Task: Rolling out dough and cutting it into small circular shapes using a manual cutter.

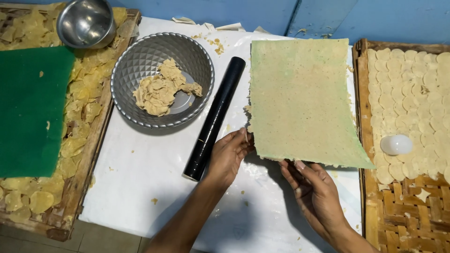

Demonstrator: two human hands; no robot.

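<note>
The left hand (228,154) pinches the near left corner of a big flat sheet of dough (300,100), and the right hand (313,189) holds the near edge with its fingers curled. The sheet lies on the white table (140,173), near edge lifted, just beside a black roller (214,118).

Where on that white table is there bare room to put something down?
The widest bare patch of the white sheet lies below the bowl, between the left tray and the black roller. A smaller patch lies between the two forearms. The right half is crowded: the dough sheet, pinched by the left hand and right hand, covers it. Both trays are full.
</note>
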